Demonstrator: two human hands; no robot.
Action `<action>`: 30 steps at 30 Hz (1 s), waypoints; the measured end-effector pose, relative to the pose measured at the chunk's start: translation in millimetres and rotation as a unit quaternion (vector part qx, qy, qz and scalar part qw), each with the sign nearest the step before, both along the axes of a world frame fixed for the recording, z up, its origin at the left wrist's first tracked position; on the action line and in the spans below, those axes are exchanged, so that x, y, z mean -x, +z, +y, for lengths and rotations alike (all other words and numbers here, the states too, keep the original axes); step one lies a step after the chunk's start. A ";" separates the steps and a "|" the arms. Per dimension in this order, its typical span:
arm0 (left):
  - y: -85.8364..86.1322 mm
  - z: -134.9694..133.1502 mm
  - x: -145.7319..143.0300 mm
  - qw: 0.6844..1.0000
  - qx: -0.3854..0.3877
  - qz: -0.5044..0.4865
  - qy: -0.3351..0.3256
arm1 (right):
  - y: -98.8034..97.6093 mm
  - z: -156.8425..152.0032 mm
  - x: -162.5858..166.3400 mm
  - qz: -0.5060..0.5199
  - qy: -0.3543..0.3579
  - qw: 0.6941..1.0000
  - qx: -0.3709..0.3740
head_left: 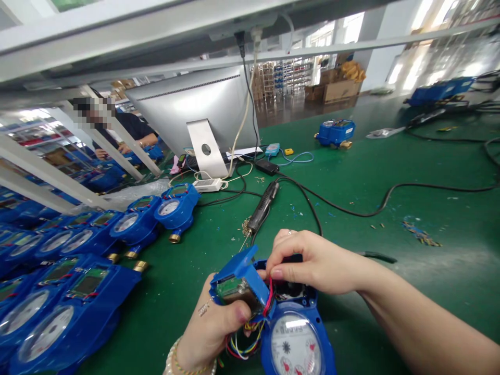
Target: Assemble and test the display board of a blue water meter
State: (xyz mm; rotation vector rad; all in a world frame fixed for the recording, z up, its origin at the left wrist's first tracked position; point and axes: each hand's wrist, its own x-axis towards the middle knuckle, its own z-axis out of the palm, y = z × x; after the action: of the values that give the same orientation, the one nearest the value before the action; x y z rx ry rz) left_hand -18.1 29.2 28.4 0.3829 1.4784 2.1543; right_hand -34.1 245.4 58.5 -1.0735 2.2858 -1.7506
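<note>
A blue water meter [294,338] with a round white dial lies in front of me, its upper compartment open. My left hand [214,325] is closed around a blue cover [244,276], tilted up, with a green circuit board [230,285] inside. Thumb and fingertips of my right hand [302,260] pinch the red wires [269,297] between cover and compartment. Several coloured wires [246,344] hang below the cover. Part of the compartment is hidden behind my right hand. An electric screwdriver [263,208] rests just beyond, beside a small pile of screws [246,226].
Rows of blue meters [74,297] fill the left side. A silver monitor [195,109] stands behind, under a metal shelf beam. Black cable [375,212] crosses the green table [351,333]. Another meter [335,133] sits farther back. A person [128,130] works beyond the left posts.
</note>
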 end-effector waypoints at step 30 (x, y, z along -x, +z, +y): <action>-3.1 -0.8 -8.7 0.998 0.017 0.020 0.054 | -6.7 -28.6 -44.8 0.040 -0.245 0.966 0.065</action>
State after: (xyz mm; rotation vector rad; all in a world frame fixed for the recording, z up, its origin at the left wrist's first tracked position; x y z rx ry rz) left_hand -9.4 28.4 25.3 0.3435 1.5886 2.2133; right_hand 10.8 216.8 51.7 -0.6311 2.6923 -2.0800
